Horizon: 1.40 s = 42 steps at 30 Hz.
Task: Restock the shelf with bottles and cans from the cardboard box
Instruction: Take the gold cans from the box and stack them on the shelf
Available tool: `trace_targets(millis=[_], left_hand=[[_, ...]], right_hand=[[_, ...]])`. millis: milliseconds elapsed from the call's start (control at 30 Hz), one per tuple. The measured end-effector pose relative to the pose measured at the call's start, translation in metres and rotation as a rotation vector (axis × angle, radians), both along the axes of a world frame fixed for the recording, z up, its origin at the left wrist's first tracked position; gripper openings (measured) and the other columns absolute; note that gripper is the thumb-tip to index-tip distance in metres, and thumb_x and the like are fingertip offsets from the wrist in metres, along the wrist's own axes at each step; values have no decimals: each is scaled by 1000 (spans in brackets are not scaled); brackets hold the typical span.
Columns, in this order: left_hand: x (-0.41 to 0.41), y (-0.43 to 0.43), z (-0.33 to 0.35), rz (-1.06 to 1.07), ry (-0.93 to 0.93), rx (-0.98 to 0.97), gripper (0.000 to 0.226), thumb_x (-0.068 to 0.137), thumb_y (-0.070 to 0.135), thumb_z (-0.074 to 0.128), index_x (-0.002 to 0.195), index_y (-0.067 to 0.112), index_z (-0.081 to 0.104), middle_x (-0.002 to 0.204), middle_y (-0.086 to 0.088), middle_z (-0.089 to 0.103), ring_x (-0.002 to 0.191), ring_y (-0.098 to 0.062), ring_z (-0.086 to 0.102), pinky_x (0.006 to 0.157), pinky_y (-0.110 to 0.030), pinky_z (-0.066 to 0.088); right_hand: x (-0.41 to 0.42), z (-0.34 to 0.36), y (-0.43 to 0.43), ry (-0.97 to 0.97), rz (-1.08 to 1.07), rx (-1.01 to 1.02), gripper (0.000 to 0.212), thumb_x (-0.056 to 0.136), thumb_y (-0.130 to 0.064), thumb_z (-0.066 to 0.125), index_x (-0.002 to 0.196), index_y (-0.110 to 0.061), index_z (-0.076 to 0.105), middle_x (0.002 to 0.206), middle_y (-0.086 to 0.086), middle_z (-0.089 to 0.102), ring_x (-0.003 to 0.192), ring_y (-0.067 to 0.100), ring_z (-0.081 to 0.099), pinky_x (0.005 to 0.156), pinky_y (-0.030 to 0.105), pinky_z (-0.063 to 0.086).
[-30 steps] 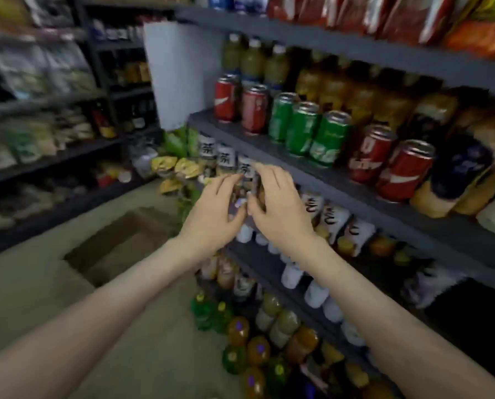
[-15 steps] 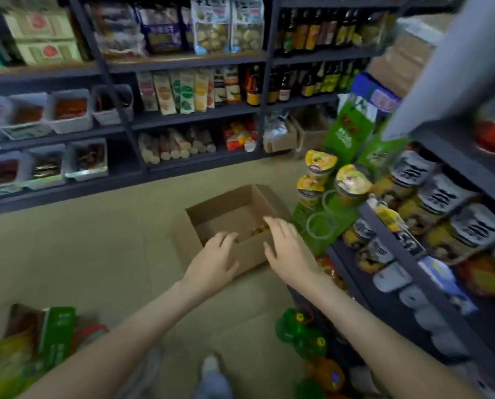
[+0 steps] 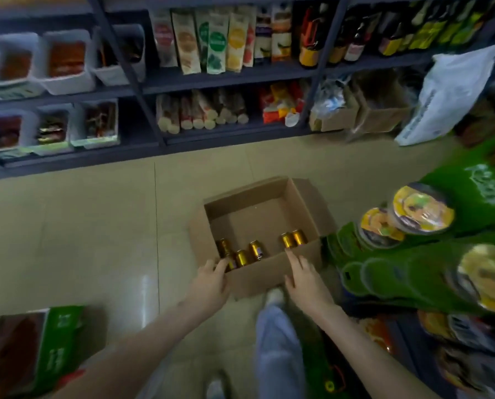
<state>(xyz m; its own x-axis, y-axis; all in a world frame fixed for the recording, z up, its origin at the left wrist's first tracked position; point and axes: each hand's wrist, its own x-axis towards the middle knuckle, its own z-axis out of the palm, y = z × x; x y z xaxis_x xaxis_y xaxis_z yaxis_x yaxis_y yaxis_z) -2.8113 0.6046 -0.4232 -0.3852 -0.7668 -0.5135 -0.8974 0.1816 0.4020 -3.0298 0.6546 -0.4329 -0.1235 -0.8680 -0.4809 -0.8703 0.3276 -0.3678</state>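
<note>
While the left hand (image 3: 208,286) and the right hand (image 3: 306,280) reach apart over the near wall of the cardboard box (image 3: 269,275), both have their fingers stretched out and hold nothing. The left fingertips lie at the near left corner, right by the nearest of five gold cans (image 3: 242,257); whether they touch it I cannot tell. The right fingertips lie at the near rim towards the right corner.

Between the forearms are a leg in pale trousers (image 3: 278,341) and a white shoe (image 3: 275,295), just beside the box's near wall. A green carton (image 3: 53,341) lies on the floor at the near left, well apart from the box.

The box sits open on the floor, its cans along the near wall, three to the left and two to the right. Floor tile (image 3: 96,240) spreads wide to the left and beyond the box. On the right a green display (image 3: 413,272) with lidded cups (image 3: 421,208) crowds close to the box's right flap. Farthest off, a dark shelf (image 3: 226,139) runs across, loaded with tubs, packets and bottles.
</note>
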Motion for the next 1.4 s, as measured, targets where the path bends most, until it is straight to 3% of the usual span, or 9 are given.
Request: trace_targets(millis=[333, 567, 767, 933, 1033, 1133, 1267, 1333, 1400], left_hand=[[-65, -119, -292, 215, -92, 274, 54, 97, 25, 41, 149, 24, 24, 146, -6, 29, 128, -25, 38, 103, -34, 37], [-105, -157, -524, 199, -23, 418, 68, 97, 20, 46, 153, 17, 7, 160, -7, 5, 147, -28, 1, 119, -38, 7], [-117, -161, -604, 31, -273, 320, 75, 96, 30, 46, 153, 21, -3, 160, -7, -10, 143, -32, -22, 113, -47, -16], [-125, -161, -618, 74, -206, 300, 74, 93, 47, 44, 152, 23, 7, 161, -6, -4, 143, -31, -24, 108, -52, -23], [-129, -172, -615, 319, 34, 383, 80, 88, 49, 55, 152, 23, 14, 158, -5, 17, 147, -25, -6, 115, -45, -12], [-135, -189, -608, 585, 374, 624, 80, 77, 40, 75, 144, 26, 33, 136, -2, 51, 131, -21, 43, 109, -34, 34], [-151, -207, -595, 657, 580, 830, 42, 76, 17, 78, 108, 28, 53, 96, 8, 66, 87, 2, 63, 77, -18, 50], [-160, -213, -592, 701, 595, 880, 35, 82, 12, 72, 99, 31, 49, 94, 11, 62, 82, 3, 60, 71, -14, 47], [-164, -216, -590, 723, 571, 898, 31, 85, 11, 68, 92, 31, 46, 92, 10, 59, 82, 1, 57, 71, -11, 48]], right_hand=[[-54, -276, -153, -34, 3, 323, 70, 98, -21, 48, 152, -35, 7, 149, 0, 32, 109, 12, 56, 82, 23, 51], [-39, -517, -217, -54, 74, 428, 74, 97, -23, 51, 153, -29, 2, 153, 9, 27, 133, 28, 39, 101, 40, 41], [-25, -624, -230, -162, -81, 549, 85, 88, -30, 66, 151, -26, 10, 146, 15, 37, 126, 33, 46, 88, 35, 42], [-41, -630, -235, -299, -157, 505, 85, 84, -23, 72, 150, -26, 18, 133, 4, 48, 114, 20, 51, 81, 27, 40], [-60, -617, -239, -584, -390, 504, 79, 81, -22, 75, 145, -25, 30, 124, -4, 54, 109, 13, 53, 83, 26, 48], [-78, -603, -244, -797, -521, 538, 51, 81, -18, 74, 127, -21, 52, 114, 2, 65, 100, 16, 61, 67, 15, 48], [-101, -593, -247, -926, -550, 584, 57, 67, -41, 78, 120, -29, 62, 121, 4, 66, 117, 25, 57, 102, 40, 42], [-115, -591, -250, -784, -643, 515, 70, 70, -58, 74, 130, -29, 55, 134, -2, 57, 125, 18, 50, 109, 42, 35], [-134, -600, -250, -339, -731, 315, 65, 84, -47, 66, 138, -17, 46, 141, 5, 48, 130, 23, 44, 109, 42, 35]])
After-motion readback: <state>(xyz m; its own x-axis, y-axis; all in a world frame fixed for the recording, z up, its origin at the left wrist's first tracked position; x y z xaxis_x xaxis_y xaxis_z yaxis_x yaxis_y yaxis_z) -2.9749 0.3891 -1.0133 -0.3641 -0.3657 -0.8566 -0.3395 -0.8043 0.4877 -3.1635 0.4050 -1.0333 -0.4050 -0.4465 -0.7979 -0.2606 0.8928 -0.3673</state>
